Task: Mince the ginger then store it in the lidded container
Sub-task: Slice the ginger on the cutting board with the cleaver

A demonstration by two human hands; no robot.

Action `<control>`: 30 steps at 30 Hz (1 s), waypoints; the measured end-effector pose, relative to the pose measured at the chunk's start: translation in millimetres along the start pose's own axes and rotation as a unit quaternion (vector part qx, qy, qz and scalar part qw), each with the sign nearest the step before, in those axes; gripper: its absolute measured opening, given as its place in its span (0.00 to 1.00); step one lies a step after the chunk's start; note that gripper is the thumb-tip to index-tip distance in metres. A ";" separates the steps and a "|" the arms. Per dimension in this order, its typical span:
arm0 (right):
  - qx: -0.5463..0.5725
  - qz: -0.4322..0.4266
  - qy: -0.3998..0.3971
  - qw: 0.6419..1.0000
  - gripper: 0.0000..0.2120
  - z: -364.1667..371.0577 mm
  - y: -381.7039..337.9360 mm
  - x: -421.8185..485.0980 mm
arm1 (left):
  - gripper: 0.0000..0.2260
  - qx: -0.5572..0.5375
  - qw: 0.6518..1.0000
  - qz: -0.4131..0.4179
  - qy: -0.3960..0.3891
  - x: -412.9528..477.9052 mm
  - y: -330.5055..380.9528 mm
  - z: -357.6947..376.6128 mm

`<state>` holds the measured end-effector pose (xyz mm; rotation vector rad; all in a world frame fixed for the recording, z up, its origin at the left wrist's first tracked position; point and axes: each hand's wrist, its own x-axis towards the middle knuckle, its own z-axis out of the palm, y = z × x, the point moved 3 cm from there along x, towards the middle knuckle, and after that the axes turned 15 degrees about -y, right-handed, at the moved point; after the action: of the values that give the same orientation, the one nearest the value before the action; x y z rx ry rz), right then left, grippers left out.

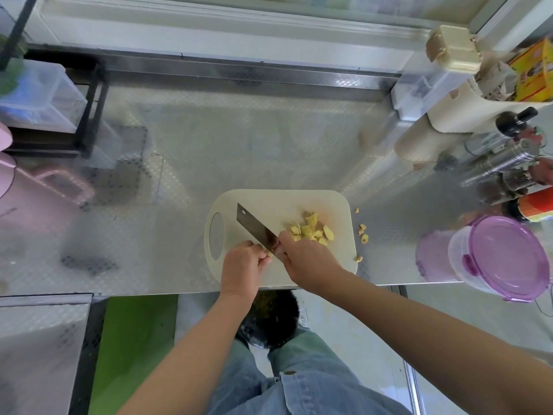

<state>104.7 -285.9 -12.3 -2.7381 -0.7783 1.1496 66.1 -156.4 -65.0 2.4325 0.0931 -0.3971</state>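
Observation:
Yellow ginger chunks [311, 230] lie in a loose pile on the right half of a cream cutting board [239, 271]. A few pieces [363, 233] have rolled off onto the steel counter at the board's right edge. My right hand [305, 262] grips the handle of a cleaver [254, 227], whose blade points up and left across the board. My left hand [244, 265] sits just left of the blade with its fingers curled, pinching a small ginger piece against the board; that piece is mostly hidden. A clear container with a purple lid [502, 256] stands at the counter's front right.
Bottles, jars and a metal shaker [505, 163] crowd the right side. A paper roll and cream holder [431, 136] stand behind them. A black rack with clear boxes [45, 97] occupies the back left, and a pink item [6, 175] stands at the left. The counter's front edge [149, 290] runs just under the board.

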 end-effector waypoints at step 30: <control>0.080 -0.004 0.024 0.997 0.06 0.2 5.2 11.2 | 0.08 -0.007 0.999 0.038 0.013 -4.4 1.6 -3.5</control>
<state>113.4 -285.1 -21.0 -2.6196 -0.6606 1.0883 63.0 -155.3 -60.1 2.4195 0.0147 -0.3300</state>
